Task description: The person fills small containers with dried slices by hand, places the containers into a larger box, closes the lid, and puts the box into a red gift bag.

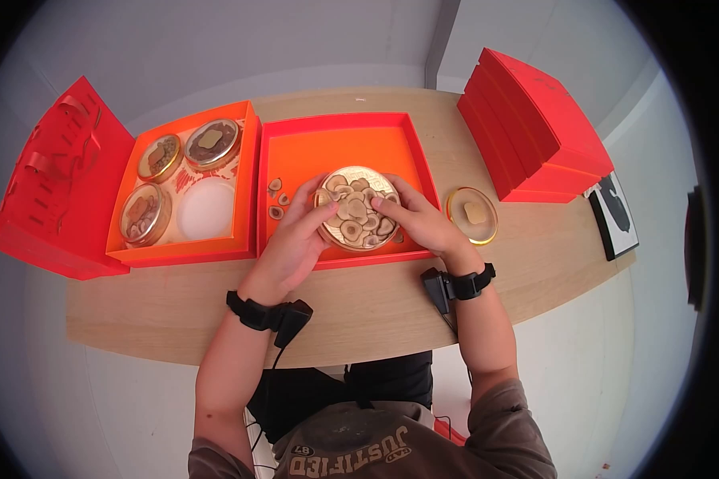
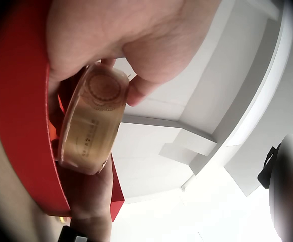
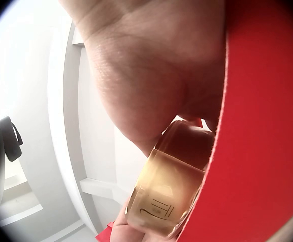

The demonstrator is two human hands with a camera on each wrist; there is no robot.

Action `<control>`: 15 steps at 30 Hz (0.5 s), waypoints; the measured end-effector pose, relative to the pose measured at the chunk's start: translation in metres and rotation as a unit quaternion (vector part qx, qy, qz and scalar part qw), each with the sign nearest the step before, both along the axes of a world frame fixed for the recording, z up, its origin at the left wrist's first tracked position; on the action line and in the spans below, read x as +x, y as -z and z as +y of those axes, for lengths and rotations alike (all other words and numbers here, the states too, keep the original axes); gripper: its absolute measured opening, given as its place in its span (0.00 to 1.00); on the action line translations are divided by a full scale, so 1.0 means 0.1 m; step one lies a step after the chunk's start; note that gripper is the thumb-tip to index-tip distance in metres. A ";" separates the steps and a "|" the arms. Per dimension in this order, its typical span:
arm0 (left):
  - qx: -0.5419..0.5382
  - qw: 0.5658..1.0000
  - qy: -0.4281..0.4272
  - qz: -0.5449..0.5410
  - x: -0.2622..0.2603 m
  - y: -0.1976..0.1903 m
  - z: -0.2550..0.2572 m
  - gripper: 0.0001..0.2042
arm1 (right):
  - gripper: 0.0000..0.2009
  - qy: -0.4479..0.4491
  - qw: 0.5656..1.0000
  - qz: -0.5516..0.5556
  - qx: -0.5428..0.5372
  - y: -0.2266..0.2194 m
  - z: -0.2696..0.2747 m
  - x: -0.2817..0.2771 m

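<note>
Both hands grip a round, shallow clear jar (image 2: 98,121) from its two sides, over the front of an orange-lined red box tray (image 1: 335,148). Overlapping dried brown slices (image 1: 358,209) fill the jar's open top against a gold inside. My left hand (image 1: 295,235) has its thumb on the left rim, and my right hand (image 1: 420,217) lays its thumb over the slices' right side. The right wrist view shows the jar's side (image 3: 164,174) below the right palm. A few loose slices (image 1: 276,212) lie in the tray left of the hands. A gold-rimmed clear lid (image 1: 473,214) lies on the table to the right.
At the left, another red box (image 1: 248,172) holds three lidded jars around a round white recess (image 1: 205,209). A red panel with ribbons (image 1: 64,184) stands beyond it. Stacked red boxes (image 1: 535,132) and a black-and-white package (image 1: 615,215) sit at the right of the wooden table (image 1: 359,307).
</note>
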State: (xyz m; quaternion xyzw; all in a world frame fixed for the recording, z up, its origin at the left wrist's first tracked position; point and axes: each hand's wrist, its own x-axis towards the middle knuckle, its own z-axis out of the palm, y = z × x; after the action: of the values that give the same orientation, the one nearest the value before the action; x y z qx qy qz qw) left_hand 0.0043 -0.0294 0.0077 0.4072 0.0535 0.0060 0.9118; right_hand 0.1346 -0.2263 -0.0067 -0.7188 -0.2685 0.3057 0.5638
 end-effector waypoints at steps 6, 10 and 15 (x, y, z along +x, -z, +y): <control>0.003 1.000 0.001 0.003 -0.01 -0.02 -0.01 0.26 | 0.32 0.000 1.000 -0.007 -0.001 0.00 0.00 0.00; 0.002 1.000 0.000 -0.001 0.00 0.00 0.00 0.26 | 0.32 0.000 1.000 -0.004 0.001 0.00 0.00 0.00; 0.003 1.000 -0.001 0.000 0.00 -0.01 0.00 0.26 | 0.31 -0.001 1.000 0.001 0.009 -0.02 0.01 -0.01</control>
State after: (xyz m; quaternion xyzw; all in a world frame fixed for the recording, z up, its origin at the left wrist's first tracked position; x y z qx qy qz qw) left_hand 0.0043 -0.0295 0.0086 0.4103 0.0534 0.0069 0.9104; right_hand 0.1335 -0.2255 -0.0050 -0.7127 -0.2717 0.3048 0.5704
